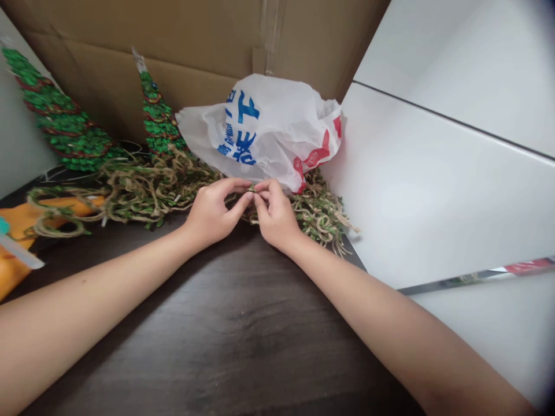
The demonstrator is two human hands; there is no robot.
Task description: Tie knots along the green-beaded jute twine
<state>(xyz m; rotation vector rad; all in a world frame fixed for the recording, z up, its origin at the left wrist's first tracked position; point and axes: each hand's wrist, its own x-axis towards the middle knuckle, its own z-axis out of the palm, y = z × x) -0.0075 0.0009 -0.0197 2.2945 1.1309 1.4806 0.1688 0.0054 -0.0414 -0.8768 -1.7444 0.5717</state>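
My left hand (214, 209) and my right hand (275, 214) meet at the middle of the view, fingertips pinched close together. Between them is a small piece of leafy twine (252, 188), brown with green bits; most of it is hidden by the fingers. Behind and to the left lies a tangled heap of leafy twine (147, 188), brown cord with small green leaves. More leafy twine (323, 216) spreads to the right of my right hand, with loose cord ends. A white plastic bag (281, 121) with blue and red print rests just beyond my fingers.
Two green tinsel trees (71, 124) with red garlands stand at the back left. A cardboard sheet (182, 40) rises behind everything. An orange item (17, 231) lies at the left edge of the dark wooden table (225, 323). White panels (433, 190) border the right side.
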